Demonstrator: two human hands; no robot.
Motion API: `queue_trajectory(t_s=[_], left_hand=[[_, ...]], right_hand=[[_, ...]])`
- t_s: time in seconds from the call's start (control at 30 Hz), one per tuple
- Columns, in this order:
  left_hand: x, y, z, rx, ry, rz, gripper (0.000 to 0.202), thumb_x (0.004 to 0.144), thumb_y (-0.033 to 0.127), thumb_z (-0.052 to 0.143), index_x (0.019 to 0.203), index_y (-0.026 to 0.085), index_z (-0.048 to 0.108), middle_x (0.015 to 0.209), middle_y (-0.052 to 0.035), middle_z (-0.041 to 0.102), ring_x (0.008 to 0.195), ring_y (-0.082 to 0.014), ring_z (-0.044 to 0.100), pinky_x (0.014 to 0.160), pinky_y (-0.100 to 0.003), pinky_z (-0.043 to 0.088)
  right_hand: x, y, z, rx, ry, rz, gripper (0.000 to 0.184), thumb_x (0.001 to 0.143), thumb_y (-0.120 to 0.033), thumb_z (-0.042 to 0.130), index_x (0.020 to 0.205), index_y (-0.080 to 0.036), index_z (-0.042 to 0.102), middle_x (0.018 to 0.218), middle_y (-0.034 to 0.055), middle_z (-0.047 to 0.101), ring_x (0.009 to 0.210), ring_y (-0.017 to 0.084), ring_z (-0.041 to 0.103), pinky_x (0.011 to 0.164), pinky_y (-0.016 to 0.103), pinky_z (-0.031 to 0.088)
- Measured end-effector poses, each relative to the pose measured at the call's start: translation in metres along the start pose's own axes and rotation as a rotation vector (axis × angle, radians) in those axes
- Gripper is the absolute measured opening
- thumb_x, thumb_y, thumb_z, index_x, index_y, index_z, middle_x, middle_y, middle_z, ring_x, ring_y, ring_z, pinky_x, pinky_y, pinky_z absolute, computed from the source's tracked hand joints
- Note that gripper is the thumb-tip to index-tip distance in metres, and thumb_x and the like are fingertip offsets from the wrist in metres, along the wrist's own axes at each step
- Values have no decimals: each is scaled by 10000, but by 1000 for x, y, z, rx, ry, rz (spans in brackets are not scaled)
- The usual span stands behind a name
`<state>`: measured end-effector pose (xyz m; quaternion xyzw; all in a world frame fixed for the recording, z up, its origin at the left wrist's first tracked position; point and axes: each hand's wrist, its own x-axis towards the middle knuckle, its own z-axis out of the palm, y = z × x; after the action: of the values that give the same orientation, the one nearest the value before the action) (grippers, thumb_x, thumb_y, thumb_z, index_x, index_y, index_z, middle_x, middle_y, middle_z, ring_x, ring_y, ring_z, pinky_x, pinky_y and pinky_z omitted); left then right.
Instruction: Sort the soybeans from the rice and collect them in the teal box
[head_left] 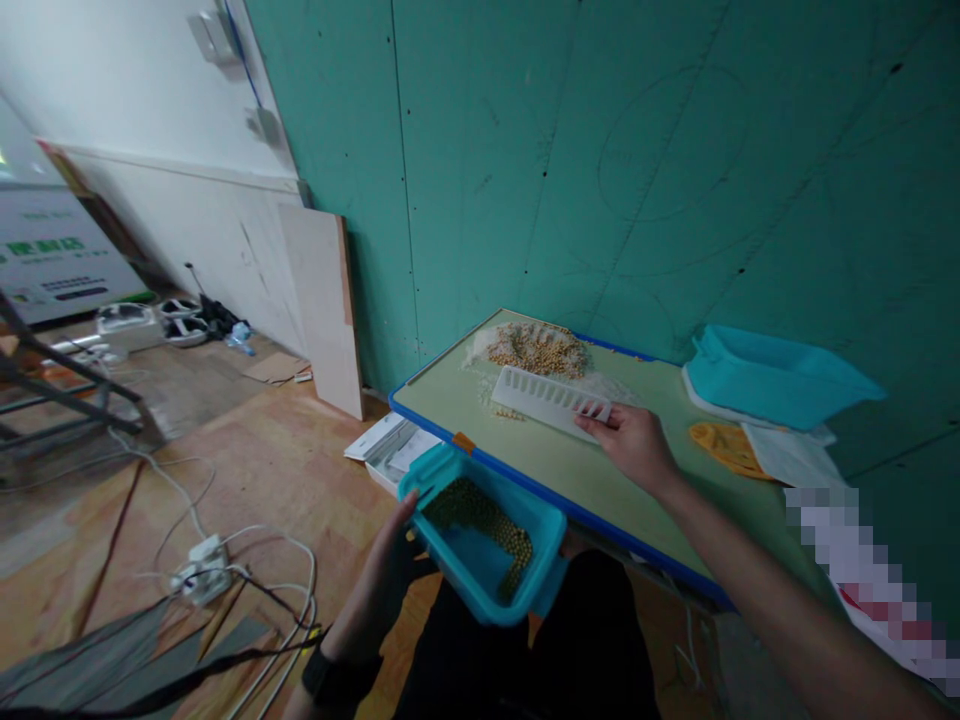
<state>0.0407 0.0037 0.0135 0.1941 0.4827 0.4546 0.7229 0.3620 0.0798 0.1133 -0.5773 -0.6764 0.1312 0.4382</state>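
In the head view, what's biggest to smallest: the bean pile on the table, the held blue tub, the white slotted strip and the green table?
1. green table
2. held blue tub
3. white slotted strip and bean pile: too alike to rank

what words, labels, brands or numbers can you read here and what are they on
No text reads with certainty.
White sign, far left: large green characters, too blurred to quote; smaller lines below, too small.
Pixelated white item, lower right: red marks, unreadable.
White box: any marks too small to read.
Blue container, slotted white strip: no text seen.
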Motion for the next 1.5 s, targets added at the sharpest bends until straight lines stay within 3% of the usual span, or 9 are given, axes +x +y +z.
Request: queue_trajectory(t_s=[0.6, 1.07, 1.5], left_hand=[[1, 0, -2, 2, 16, 6, 763, 774, 680, 667, 1351, 185, 601, 1320, -166, 688, 1183, -408, 639, 908, -535, 548], [3, 3, -4, 5, 7, 10, 753, 782, 667, 671, 1339, 164, 605, 1296, -169, 707, 1166, -381, 663, 897, -492, 563], [10, 14, -14, 34, 49, 12, 712, 780, 659, 684, 1289, 164, 632, 1256, -179, 724, 1147, -375, 675, 863, -478, 577]], right_hand=[[-5, -13, 9, 172, -129, 65, 247, 752, -407, 723, 841, -191, 802, 866, 68, 811, 815, 307, 778, 753, 411, 624], [-17, -19, 8, 208, -136, 56, 220, 744, -393, 743, 828, -199, 803, 850, 61, 811, 814, 299, 781, 744, 393, 630], [12, -13, 26, 160, -194, -46, 242, 780, -423, 753, 853, -199, 813, 861, 50, 811, 829, 295, 773, 805, 430, 623]])
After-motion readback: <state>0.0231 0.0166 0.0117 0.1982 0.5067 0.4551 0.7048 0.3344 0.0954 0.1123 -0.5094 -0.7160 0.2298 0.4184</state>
